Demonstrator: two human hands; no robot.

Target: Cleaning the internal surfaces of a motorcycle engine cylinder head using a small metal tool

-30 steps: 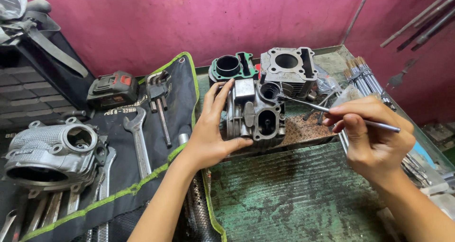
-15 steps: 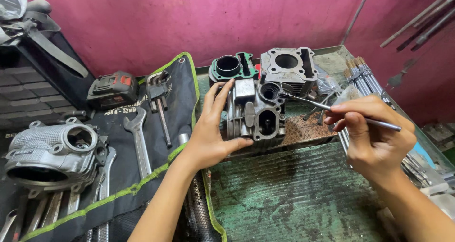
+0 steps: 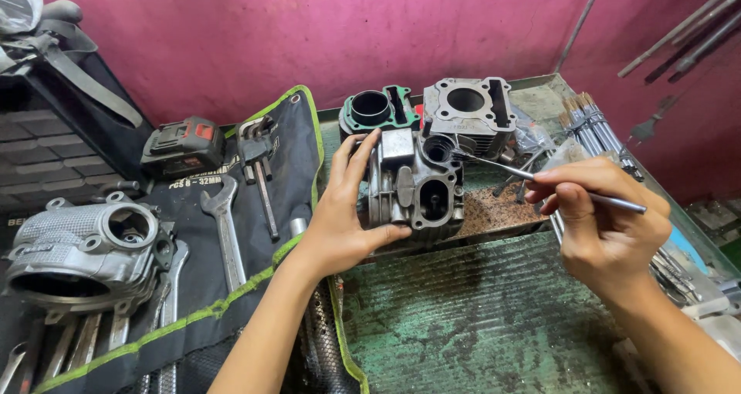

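Head view
Head point(image 3: 417, 182): cast grey metal cylinder head, blocky, ribbed and ported; stands on edge on the rusty plate point(image 3: 494, 209), its open port face turned toward the camera, long axis roughly upright.
Left hand point(image 3: 343, 216): cupped around the head's left side, fingers spread up its flank, thumb under its lower front edge; gripping it.
Pick point(image 3: 540, 179): thin bright metal rod, long axis running from the right hand up and left; tip at the round port at the head's upper right.
Right hand point(image 3: 606, 224): closed on the pick in a pen-like pinch, right of the head and apart from it.
Behind the head: green-gasketed cylinder point(image 3: 378, 110) and grey finned block point(image 3: 469, 110), side by side, bores up.
Left of the left hand: black tool roll point(image 3: 231, 286) with green edging, wrench point(image 3: 224, 228) on it; beyond, a silver engine cover point(image 3: 85, 251) and a battery pack point(image 3: 183, 145).
Right of the right hand: bundle of metal rods point(image 3: 590, 128).
Bench point(image 3: 478, 324): worn green ribbed surface.
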